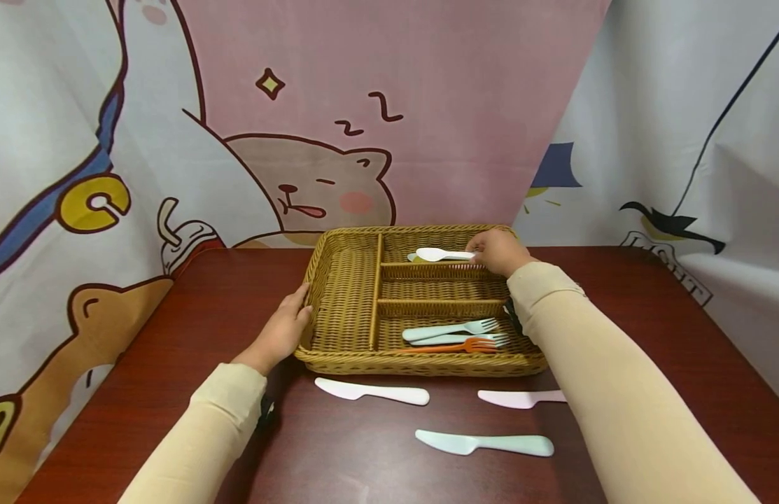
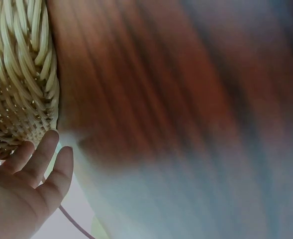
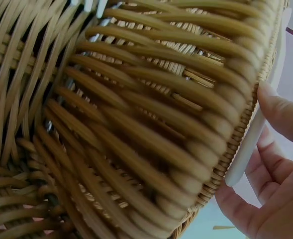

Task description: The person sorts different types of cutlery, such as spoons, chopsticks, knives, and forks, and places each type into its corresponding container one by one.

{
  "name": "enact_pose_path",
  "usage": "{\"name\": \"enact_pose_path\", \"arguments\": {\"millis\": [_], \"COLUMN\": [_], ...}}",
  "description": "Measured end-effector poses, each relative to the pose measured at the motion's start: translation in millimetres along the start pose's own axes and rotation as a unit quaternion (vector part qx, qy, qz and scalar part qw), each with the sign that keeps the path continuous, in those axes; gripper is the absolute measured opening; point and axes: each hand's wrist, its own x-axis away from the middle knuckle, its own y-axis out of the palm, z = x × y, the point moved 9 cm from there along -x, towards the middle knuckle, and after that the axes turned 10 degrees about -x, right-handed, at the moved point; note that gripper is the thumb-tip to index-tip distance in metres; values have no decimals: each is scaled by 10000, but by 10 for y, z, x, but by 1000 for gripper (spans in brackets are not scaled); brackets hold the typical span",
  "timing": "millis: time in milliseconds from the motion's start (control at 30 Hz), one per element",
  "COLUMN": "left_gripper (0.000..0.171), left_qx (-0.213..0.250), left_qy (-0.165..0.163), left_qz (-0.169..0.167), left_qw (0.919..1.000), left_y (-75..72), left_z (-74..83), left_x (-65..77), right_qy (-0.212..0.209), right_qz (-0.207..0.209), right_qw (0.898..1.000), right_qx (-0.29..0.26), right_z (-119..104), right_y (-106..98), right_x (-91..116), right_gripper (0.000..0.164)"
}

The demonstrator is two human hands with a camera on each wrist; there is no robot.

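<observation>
My right hand point(image 1: 499, 252) pinches the handle end of a white spoon point(image 1: 434, 255) over the far compartment of a wicker basket point(image 1: 427, 362). In the right wrist view the thumb and fingers close on the white handle point(image 3: 250, 144) beside the woven rim. Under the white spoon's bowl, green and yellowish edges of other cutlery point(image 1: 414, 258) peek out. At the basket's left side is my left hand point(image 1: 282, 332), its fingertips against the outer wall. The left wrist view shows those fingers point(image 2: 44, 154) loosely extended at the weave.
Two pale green forks point(image 1: 448, 330) and an orange fork point(image 1: 471, 346) lie in the basket's near compartment. On the table point(image 1: 339, 448) in front lie a white knife point(image 1: 373, 392), a pink knife point(image 1: 511, 399) and a mint knife point(image 1: 490, 444). A printed curtain point(image 1: 458, 105) hangs behind.
</observation>
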Motion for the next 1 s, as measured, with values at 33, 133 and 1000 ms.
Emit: {"name": "enact_pose_path", "arguments": {"millis": [33,133,1000], "left_gripper": [57,57,57], "left_qx": [-7,20,27], "left_qy": [5,2,42], "left_qz": [3,-7,99], "left_qw": [10000,10000,9999], "left_y": [-3,-9,-14], "left_z": [2,7,-13], "left_x": [1,5,-20], "right_qy": [47,58,188], "right_qz": [-22,-21,-340], "right_qw": [10000,10000,9991], "right_qx": [-11,23,-143], "right_z": [6,9,37], "right_y": [8,8,45], "right_x": [-5,-12,-35], "right_gripper": [27,27,26]}}
